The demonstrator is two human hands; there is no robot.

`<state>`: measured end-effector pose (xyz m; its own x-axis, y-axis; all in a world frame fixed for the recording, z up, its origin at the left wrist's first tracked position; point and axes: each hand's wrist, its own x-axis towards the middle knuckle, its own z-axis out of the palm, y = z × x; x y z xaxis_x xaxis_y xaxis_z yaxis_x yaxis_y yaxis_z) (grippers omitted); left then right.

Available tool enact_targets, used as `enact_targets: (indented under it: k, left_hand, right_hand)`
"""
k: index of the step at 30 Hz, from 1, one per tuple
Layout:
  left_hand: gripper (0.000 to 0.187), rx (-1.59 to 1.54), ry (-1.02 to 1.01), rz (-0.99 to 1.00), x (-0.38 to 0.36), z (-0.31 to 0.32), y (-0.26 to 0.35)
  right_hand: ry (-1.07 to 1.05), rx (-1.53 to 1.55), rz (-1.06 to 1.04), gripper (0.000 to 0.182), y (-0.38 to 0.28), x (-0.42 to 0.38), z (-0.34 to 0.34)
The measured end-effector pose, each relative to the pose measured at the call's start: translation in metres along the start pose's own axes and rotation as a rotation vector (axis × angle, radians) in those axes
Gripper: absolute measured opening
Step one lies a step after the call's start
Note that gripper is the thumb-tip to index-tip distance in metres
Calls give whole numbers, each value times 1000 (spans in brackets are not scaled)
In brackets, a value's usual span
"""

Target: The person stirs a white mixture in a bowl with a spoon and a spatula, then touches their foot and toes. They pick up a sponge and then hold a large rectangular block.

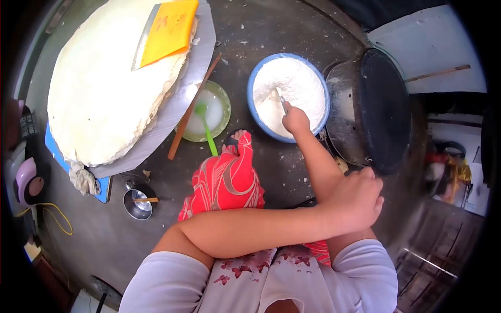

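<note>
A slim, pale utensil [282, 99] juts from the right hand [296, 120] over a round, blue-rimmed bowl [250, 101] of fine white powder [305, 83] on a dark grey floor [276, 164]. The fingers of that hand are closed round the handle, just inside the bowl's near rim and a little right of its middle. The utensil's long axis runs away from the wearer, leaning slightly left, its far end at the powder beside a shallow hollow left of centre; how deep it sits cannot be told.

The right hand is plainly the nearer to the bowl, its forearm passing over the near right rim. The left hand [357, 198], well back from that rim, lies across the right arm with fingers curled inward; its palm is hidden, so whether it grips anything cannot be told.

Left of the blue rim, and apart from it, a round, translucent green bowl [226, 115] holds cloudy liquid and a bright green plastic spoon [208, 131], while a long brown wooden stick [193, 109] slants over its left edge. Beyond the blue bowl's right edge stands a large, round, dark-faced vessel [386, 109].
</note>
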<state>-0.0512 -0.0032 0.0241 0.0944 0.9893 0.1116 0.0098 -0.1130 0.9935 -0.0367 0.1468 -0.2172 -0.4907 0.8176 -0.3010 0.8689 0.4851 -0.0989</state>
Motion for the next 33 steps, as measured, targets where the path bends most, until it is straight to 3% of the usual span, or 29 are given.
enact_targets:
  k: [1,3,4,10,14,17,21,25,29,31,33]
  left_hand:
    - [20,7,47,18,5,2,-2]
    - [20,47,79,28,11,6,-5]
    - [21,52,88,25,13,5,-6]
    - [24,46,98,5,15,2,-4]
    - [23,166,86,35,15,9,-6]
    - [21,179,69,15,11,11,-6]
    - [19,91,62,3,10,10,-10]
    - [20,95,78,-4,12,13,-10]
    - [21,92,71,-1,18,12,-8]
    - [22,110,82,6,20,12,-7]
    - [22,119,84,22,17,13,-7]
  right_hand:
    - [16,-2,4,50,2,5,-16]
    - [-268,705,303,47,3,4,-51]
    - [-311,934,351,46,3,-9,-74]
    - [-358,1134,426,46,22,-102,-142]
    - [-358,1303,542,52,20,-139,-118]
    - [-352,1440,483,53,8,-160,-83]
    - [-465,1566,563,52,-32,-154,-41]
    - [-297,1650,525,56,-75,-93,-1]
    - [-45,1859,663,50,-80,-36,-3]
    - [-33,1940,670,51,-64,-35,-15]
    - [-233,1798,581,55,-48,-56,-36]
